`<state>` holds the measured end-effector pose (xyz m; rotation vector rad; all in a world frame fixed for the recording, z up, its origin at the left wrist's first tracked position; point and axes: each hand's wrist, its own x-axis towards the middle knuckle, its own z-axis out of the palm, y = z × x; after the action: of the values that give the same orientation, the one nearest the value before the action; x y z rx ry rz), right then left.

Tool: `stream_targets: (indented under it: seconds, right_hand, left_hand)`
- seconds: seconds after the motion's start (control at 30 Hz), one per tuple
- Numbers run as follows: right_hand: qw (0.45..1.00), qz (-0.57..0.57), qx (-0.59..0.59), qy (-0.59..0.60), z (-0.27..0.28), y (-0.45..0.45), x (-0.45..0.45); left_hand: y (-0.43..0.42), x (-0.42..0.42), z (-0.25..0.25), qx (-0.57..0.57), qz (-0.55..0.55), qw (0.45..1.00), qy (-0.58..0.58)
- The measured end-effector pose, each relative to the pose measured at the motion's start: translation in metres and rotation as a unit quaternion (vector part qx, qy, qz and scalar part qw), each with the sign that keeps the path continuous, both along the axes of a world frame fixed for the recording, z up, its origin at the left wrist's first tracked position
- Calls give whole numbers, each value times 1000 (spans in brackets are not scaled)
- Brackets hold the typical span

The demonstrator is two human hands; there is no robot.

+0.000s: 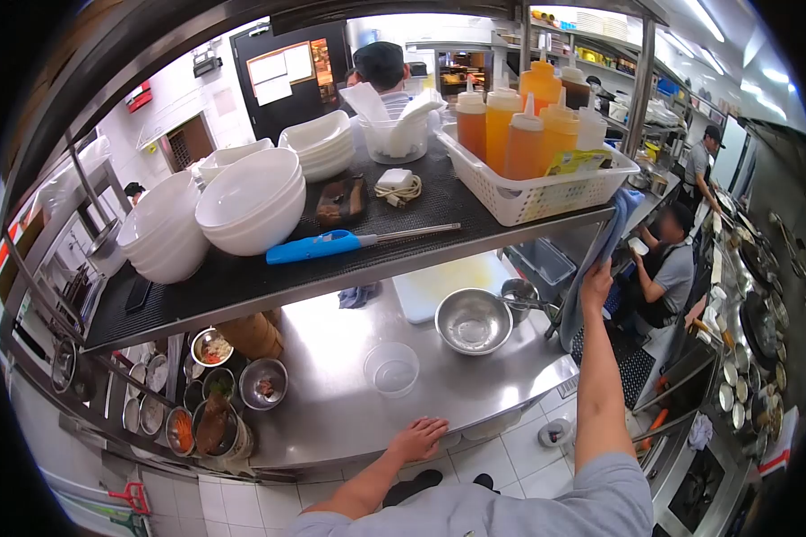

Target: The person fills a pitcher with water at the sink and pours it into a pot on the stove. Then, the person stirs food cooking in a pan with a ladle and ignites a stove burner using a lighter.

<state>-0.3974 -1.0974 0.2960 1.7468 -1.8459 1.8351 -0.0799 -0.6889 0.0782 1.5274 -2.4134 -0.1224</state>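
My right hand point(597, 285) is raised at the right end of the shelf, its fingers closed on a blue-grey cloth point(591, 268) that hangs from the shelf's corner. My left hand point(419, 438) lies flat at the front edge of the steel counter point(322, 394), holding nothing. Beyond it on the counter stands a clear round plastic container point(391, 369). To the right of that are a metal bowl point(474, 321) and a smaller metal pot point(518, 295), beside a white cutting board point(439, 285).
The overhead shelf point(367, 261) holds white bowls point(252, 201), a blue lighter point(318, 248) and a basket point(546, 206) of sauce bottles. Food containers point(264, 385) stand at the left. A person point(672, 259) crouches at the right; others stand farther back.
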Motion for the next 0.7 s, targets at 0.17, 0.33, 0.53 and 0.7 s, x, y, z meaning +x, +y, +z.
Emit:
stream_targets:
  seconds: [0.17,0.33,0.53,0.7]
  right_hand:
    - [1000,-13,-1,8,-5,-4,0]
    - [999,-16,30,-16,-4,-5,0]
    - [1000,-11,18,-8,-7,-6,-1]
    - [1000,-21,9,7,-4,-3,1]
  left_hand:
    - [4,-1,5,-6,4,1000,12]
    - [1,1,-4,-7,2,1000,-3]
    - [4,2,-1,-5,-5,1000,9]
    - [1,2,5,13,-7,1000,-10]
